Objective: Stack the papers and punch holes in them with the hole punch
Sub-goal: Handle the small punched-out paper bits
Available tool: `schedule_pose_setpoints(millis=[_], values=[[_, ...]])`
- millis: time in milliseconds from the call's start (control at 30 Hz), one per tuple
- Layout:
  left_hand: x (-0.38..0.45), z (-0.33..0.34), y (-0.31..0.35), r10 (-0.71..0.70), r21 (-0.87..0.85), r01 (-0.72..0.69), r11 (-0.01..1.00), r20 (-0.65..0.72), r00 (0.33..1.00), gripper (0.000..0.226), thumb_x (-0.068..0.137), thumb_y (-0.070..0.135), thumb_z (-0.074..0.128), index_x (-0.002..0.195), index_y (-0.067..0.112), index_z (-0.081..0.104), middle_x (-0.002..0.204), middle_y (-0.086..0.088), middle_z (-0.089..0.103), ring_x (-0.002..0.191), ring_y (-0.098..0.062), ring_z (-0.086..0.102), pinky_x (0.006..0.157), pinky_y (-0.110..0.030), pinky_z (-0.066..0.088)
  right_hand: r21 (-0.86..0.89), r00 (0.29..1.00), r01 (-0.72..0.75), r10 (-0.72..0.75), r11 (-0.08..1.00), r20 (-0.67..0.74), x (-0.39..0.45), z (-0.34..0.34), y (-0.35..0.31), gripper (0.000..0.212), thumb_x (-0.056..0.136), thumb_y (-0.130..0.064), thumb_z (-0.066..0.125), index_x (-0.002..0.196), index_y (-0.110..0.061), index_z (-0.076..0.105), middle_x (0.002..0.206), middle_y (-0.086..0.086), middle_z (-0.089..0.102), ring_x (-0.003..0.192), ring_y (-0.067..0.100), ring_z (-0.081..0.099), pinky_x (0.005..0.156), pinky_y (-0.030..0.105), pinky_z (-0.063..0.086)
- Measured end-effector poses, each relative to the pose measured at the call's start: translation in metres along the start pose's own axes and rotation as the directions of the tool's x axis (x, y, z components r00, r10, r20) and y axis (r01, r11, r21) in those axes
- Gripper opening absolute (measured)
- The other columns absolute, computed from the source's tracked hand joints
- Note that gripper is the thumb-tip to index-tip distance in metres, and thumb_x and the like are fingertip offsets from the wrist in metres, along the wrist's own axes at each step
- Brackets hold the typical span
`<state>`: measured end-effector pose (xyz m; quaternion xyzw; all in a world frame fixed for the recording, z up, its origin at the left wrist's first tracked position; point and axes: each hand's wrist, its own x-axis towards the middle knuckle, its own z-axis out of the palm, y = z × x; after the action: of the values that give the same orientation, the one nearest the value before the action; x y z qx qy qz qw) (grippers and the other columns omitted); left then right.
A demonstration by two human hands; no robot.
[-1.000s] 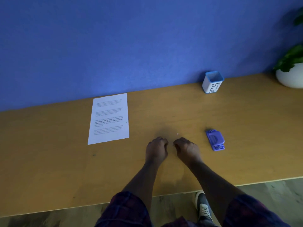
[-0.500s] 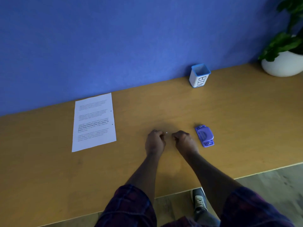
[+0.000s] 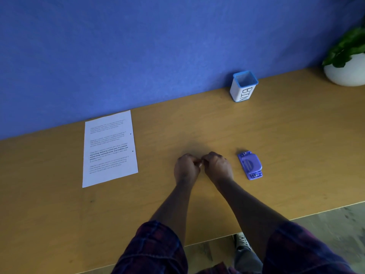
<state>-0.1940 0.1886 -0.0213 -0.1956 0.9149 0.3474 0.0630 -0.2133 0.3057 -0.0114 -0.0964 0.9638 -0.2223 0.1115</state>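
A stack of printed white papers (image 3: 109, 148) lies flat on the wooden desk (image 3: 296, 139), left of centre, its far edge at the wall. Two small dark holes show along its right edge. The purple hole punch (image 3: 250, 165) sits on the desk to the right of my hands. My left hand (image 3: 186, 169) and my right hand (image 3: 217, 167) rest knuckles-up at the desk's middle, fingers curled, fingertips touching each other. Whether something tiny is pinched between them is hidden. Neither hand touches the papers or the punch.
A small white cup with a blue rim, marked BIN (image 3: 244, 87), stands at the wall behind the punch. A potted plant in a white pot (image 3: 347, 70) is at the far right. The desk's front edge (image 3: 217, 239) runs below my forearms.
My hands have drawn together until the fingertips touch. The tiny white speck seen between them earlier is no longer visible. Papers and punch have not moved on the desk.
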Motion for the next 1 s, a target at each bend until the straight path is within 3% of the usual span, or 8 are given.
schedule_pose_setpoints(millis=[167,300,433,600,800,1000], values=[[0.004,-0.004,0.003,0.054,0.07,-0.056,0.996,0.026,0.998,0.015,0.084,0.029,0.075,0.091,0.021,0.084,0.093,-0.002,0.079,0.089,-0.026,0.074,0.078,-0.037,0.06,-0.019,0.999,0.037,-0.037,0.999,0.018,0.005,0.001,0.003,0.02,0.091,-0.019,0.056,0.1,-0.024,0.074,0.105,0.0,0.067,0.089,0.025,0.069,0.075,0.039,0.058],[0.006,-0.006,0.008,0.054,0.127,-0.06,0.99,0.046,0.997,0.015,0.086,0.03,0.072,0.09,0.02,0.084,0.09,-0.003,0.079,0.086,-0.026,0.074,0.073,-0.033,0.059,-0.066,0.995,0.088,-0.086,0.994,0.043,0.007,-0.001,0.006,0.021,0.091,-0.018,0.056,0.103,-0.023,0.073,0.106,0.0,0.065,0.094,0.023,0.067,0.075,0.036,0.055],[0.006,-0.008,0.01,0.052,0.155,-0.063,0.986,0.072,0.996,0.015,0.086,0.023,0.068,0.084,0.018,0.082,0.082,-0.003,0.077,0.079,-0.026,0.073,0.062,-0.03,0.052,-0.088,0.991,0.116,-0.109,0.989,0.08,0.009,-0.005,0.009,0.023,0.092,-0.017,0.055,0.107,-0.025,0.072,0.11,0.0,0.064,0.099,0.023,0.066,0.078,0.038,0.056],[0.007,-0.008,0.01,0.082,0.174,-0.097,0.98,0.092,0.992,0.016,0.084,0.019,0.066,0.086,0.018,0.081,0.083,-0.005,0.076,0.081,-0.027,0.073,0.059,-0.028,0.045,-0.121,0.98,0.17,-0.155,0.978,0.124,0.014,-0.009,0.01,0.023,0.094,-0.017,0.054,0.108,-0.022,0.072,0.112,0.002,0.063,0.101,0.024,0.066,0.08,0.038,0.057],[0.011,-0.006,0.004,0.08,0.105,-0.088,0.991,0.078,0.994,0.019,0.085,0.018,0.064,0.091,0.019,0.082,0.093,-0.003,0.078,0.088,-0.025,0.073,0.068,-0.03,0.053,-0.165,0.97,0.221,-0.198,0.961,0.14,0.014,-0.01,0.01,0.022,0.094,-0.016,0.053,0.107,-0.018,0.07,0.112,0.003,0.062,0.101,0.025,0.066,0.079,0.04,0.058],[0.014,-0.007,-0.001,0.057,0.038,-0.06,0.997,0.082,0.995,0.01,0.082,0.016,0.075,0.087,0.02,0.083,0.09,-0.001,0.079,0.087,-0.022,0.073,0.071,-0.03,0.056,-0.188,0.957,0.267,-0.239,0.945,0.162,0.016,-0.013,0.011,0.025,0.094,-0.017,0.052,0.11,-0.018,0.071,0.113,0.003,0.063,0.105,0.027,0.065,0.08,0.04,0.056]])
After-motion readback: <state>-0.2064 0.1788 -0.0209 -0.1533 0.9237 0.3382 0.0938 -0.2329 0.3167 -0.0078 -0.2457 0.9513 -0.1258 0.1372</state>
